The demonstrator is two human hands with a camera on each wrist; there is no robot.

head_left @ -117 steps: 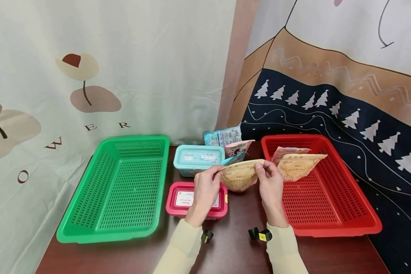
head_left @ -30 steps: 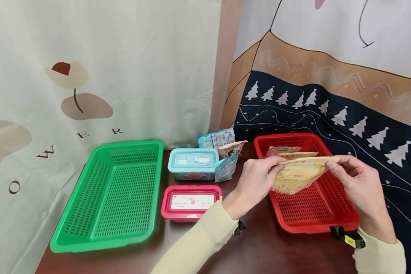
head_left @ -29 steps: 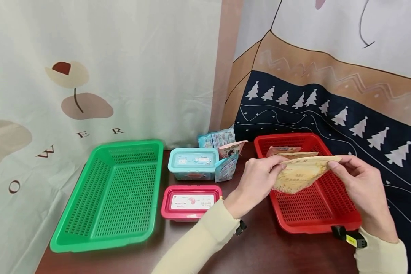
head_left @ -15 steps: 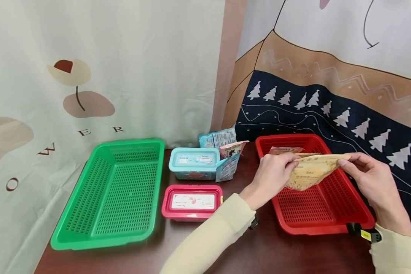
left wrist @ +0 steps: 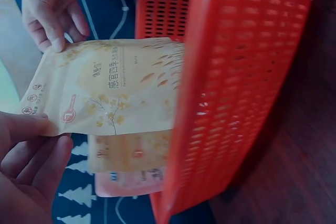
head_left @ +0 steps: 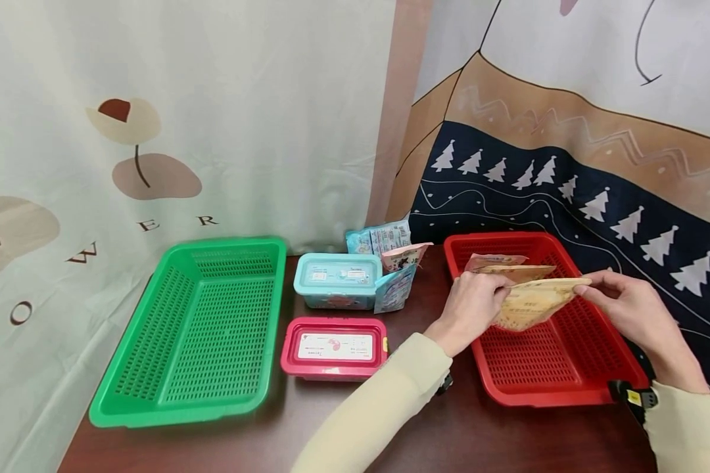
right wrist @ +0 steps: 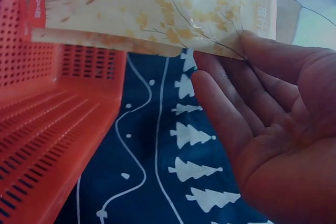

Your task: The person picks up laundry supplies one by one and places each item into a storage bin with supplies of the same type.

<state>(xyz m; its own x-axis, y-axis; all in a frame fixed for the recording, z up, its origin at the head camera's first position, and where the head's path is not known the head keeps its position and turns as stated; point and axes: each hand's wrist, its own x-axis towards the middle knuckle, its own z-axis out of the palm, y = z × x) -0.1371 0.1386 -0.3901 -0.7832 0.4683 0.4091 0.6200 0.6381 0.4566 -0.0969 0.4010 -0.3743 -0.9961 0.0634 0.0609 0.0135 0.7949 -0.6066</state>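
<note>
A cream-yellow printed pouch (head_left: 535,305) hangs upright by its top edge over the red basket (head_left: 547,398). My left hand (head_left: 472,309) pinches one top corner between thumb and fingers. At the opposite corner, my right hand (head_left: 636,312) pinches it the same way. In the left wrist view, the pouch's lower end (left wrist: 157,77) passes behind the basket's wall (left wrist: 231,61). Behind it in the basket stand another yellow pouch (head_left: 535,270) and a pink pouch (head_left: 496,260), both partly hidden.
Left of the hands are a pink lidded box (head_left: 334,348) and a light-blue lidded box (head_left: 338,276). Beside the blue box stand a blue pouch (head_left: 394,289), a pink packet (head_left: 405,256) and a blue-white packet (head_left: 390,236). A green basket (head_left: 186,419) is at far left.
Both hands have carried the yellow pouch rightward from over the middle of the table to over the red basket. During the last second it shifted slightly farther right, still held at both corners.
</note>
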